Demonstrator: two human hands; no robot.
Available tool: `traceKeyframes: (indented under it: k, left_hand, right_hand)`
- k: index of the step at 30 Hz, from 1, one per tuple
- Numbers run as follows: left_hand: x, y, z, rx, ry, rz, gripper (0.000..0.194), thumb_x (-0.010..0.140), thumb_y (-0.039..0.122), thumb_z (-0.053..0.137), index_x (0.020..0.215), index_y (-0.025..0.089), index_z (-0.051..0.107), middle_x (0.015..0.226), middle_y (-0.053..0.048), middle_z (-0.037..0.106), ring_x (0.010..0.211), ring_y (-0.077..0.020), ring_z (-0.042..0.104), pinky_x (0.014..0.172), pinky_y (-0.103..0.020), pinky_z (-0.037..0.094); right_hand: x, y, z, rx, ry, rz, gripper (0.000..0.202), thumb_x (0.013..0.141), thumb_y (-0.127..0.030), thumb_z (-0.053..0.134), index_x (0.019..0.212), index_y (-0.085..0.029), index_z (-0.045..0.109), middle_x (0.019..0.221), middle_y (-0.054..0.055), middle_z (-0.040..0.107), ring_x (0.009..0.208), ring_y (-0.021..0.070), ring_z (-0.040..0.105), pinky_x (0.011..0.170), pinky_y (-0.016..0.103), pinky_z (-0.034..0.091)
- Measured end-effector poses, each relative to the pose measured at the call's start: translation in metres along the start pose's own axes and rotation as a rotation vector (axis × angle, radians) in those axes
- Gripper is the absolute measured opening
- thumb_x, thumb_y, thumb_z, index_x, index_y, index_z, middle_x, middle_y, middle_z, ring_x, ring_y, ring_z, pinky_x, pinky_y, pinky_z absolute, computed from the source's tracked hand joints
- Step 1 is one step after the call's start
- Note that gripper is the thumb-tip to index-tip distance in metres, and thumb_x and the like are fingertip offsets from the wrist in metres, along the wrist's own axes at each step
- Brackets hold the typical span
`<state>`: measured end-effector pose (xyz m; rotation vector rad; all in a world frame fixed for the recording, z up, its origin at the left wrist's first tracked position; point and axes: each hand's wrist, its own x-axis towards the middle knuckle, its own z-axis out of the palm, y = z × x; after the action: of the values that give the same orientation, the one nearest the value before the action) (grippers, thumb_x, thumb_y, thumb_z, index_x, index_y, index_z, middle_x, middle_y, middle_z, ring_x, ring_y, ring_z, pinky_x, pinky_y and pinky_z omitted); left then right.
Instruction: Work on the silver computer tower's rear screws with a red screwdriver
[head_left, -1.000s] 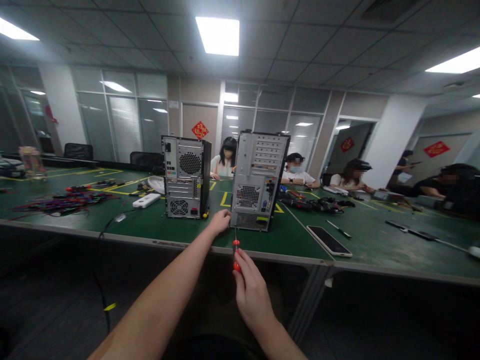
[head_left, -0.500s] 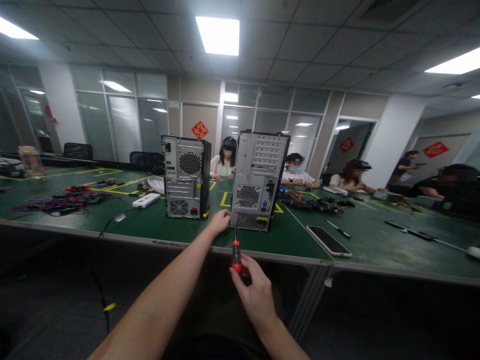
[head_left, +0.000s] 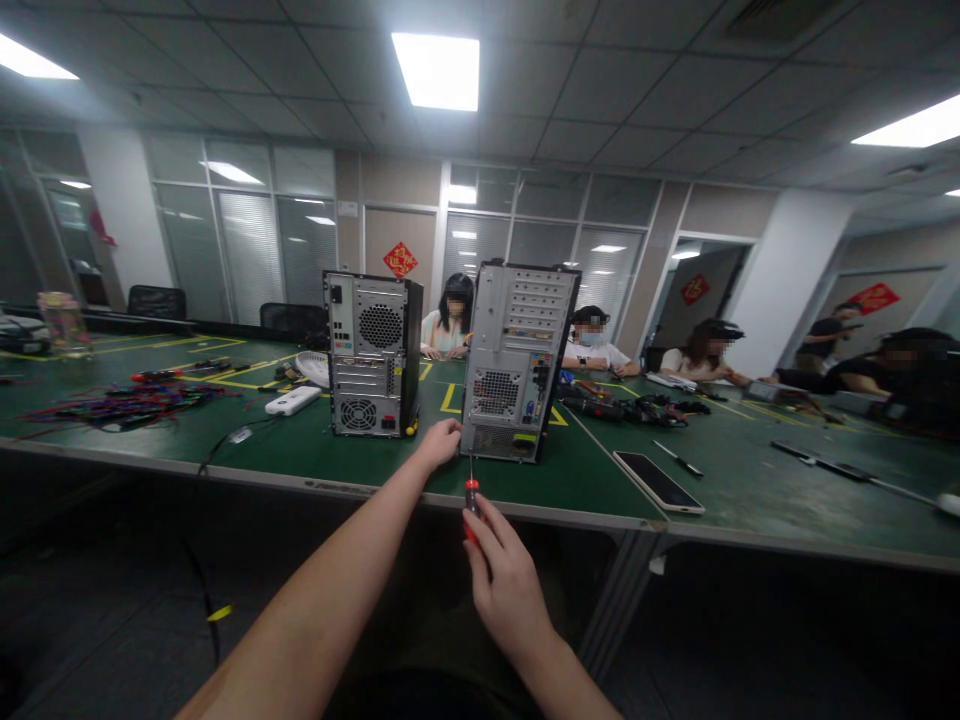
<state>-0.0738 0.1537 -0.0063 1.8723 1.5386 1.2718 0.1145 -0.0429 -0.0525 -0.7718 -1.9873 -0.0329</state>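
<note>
A grey computer case (head_left: 517,345) stands upright near the table's front edge, its back panel facing me. My left hand (head_left: 441,442) is closed against the lower left edge of this case; some of its fingers are hidden. In front of the case, my right hand (head_left: 502,565) grips a screwdriver (head_left: 472,490) with a red and black handle. Its thin shaft points away from me, and the tip reaches the bottom left corner of the back panel. To the left stands a smaller computer case (head_left: 369,350), also with its back panel toward me.
Loose coloured cables (head_left: 142,400) and a white power strip (head_left: 292,401) lie left on the green table (head_left: 405,470). A phone (head_left: 658,482), another screwdriver (head_left: 679,458) and black cables (head_left: 637,405) lie to the right. Several people sit across the table.
My right hand's fingers have shifted forward along the screwdriver's handle and cover more of it. My left hand and both cases have stayed put.
</note>
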Motion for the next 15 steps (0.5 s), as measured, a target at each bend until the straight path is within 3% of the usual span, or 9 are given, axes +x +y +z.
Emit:
traceKeyframes:
  k: [5, 15]
  left_hand:
    - [0.0003, -0.0004, -0.0002, -0.002, 0.004, 0.004, 0.017, 0.084, 0.014, 0.051, 0.081, 0.016, 0.068, 0.078, -0.004, 0.069, 0.076, -0.0172, 0.061, 0.071, -0.026, 0.044]
    - [-0.0001, 0.0027, -0.0006, 0.031, 0.006, -0.010, 0.018, 0.085, 0.014, 0.051, 0.083, 0.015, 0.069, 0.085, -0.005, 0.072, 0.081, -0.0175, 0.063, 0.075, -0.026, 0.046]
  right_hand:
    - [-0.0005, 0.0029, 0.0001, -0.037, -0.017, -0.042, 0.052, 0.099, -0.008, 0.047, 0.145, -0.027, 0.060, 0.149, 0.012, 0.058, 0.133, 0.0261, 0.060, 0.108, 0.047, 0.055]
    - [-0.0026, 0.0011, 0.0058, -0.007, 0.115, -0.011, 0.037, 0.099, -0.014, 0.057, 0.134, -0.020, 0.068, 0.137, 0.015, 0.066, 0.121, 0.0228, 0.069, 0.104, 0.035, 0.058]
